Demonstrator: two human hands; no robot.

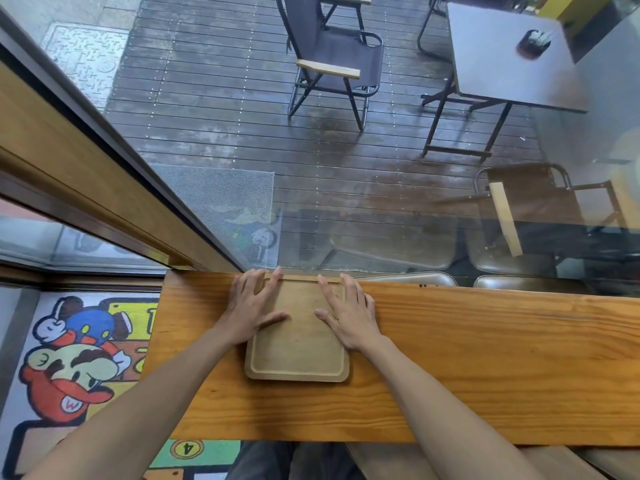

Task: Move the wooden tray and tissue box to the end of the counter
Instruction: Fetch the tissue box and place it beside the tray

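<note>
Left hand [254, 306] and right hand [348, 315] both lie flat, palms down, fingers spread, on the tray [298, 344]. Neither grips it; the fingers are open and only press on the top. Left hand covers the tray's far left corner, thumb pointing in across the tray floor. Right hand covers the far right side, fingertips near the far rim, palm overhanging the right edge onto the counter [485, 358]. The hands are apart, with bare tray between them.

Tray: square, light wood, rounded corners, shallow raised rim, empty. It sits flat on the counter near the left end, far edge right up against the window-side edge, near edge well short of the counter's front edge.

Tissue box: not visible in this view.

Counter: a long orange-brown plank running left to right along a glass window [346, 168]. Through the glass: dark decking, a folding chair [332, 64], a table [502, 60]. On the floor left of the counter, a cartoon mat [76, 368].
</note>
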